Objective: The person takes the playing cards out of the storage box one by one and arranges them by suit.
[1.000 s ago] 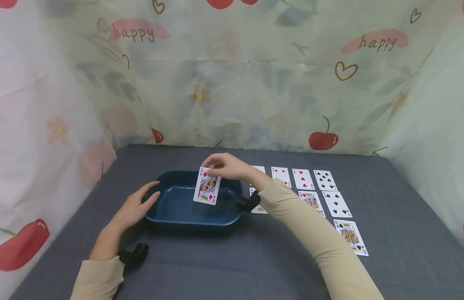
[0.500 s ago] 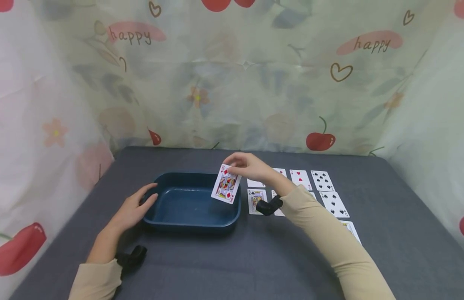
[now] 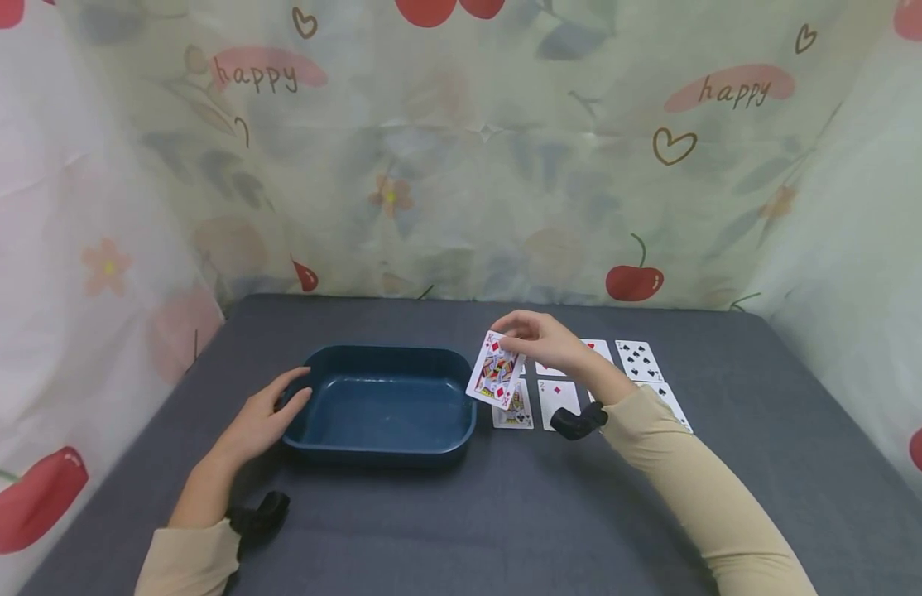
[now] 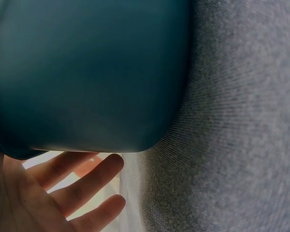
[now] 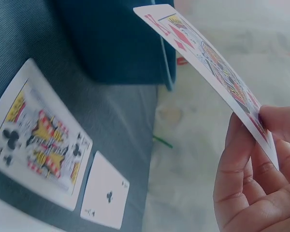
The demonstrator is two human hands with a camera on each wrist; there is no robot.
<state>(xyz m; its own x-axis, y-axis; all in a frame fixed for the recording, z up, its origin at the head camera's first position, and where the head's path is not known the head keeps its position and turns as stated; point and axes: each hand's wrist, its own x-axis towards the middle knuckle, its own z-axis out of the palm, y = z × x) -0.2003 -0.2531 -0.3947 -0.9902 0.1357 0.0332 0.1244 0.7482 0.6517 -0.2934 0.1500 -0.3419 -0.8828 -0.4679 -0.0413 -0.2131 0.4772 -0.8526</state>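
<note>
My right hand (image 3: 539, 341) pinches a king of diamonds playing card (image 3: 495, 370) near its top edge, thumb on the face. The card hangs tilted just past the right rim of a dark blue rectangular tub (image 3: 379, 454), overlapping a king of clubs (image 3: 515, 410) in the head view. In the right wrist view, that king of clubs (image 5: 43, 145) lies beside an ace of clubs (image 5: 105, 191). My left hand (image 3: 254, 422) holds the tub's left end, thumb over the rim. Its other fingers (image 4: 87, 186) extend along the outside in the left wrist view.
Cards lie face up in rows to the tub's right, including a two of diamonds (image 3: 558, 397) and a seven of spades (image 3: 640, 361). My right forearm (image 3: 699, 472) hides some of them. A patterned curtain (image 3: 461, 165) hangs behind the grey cloth-covered table (image 3: 401, 538).
My right hand has carried the king of diamonds rightward, from over the tub to beyond its right rim. The left hand stays at the tub's left end. The view has shifted slightly.
</note>
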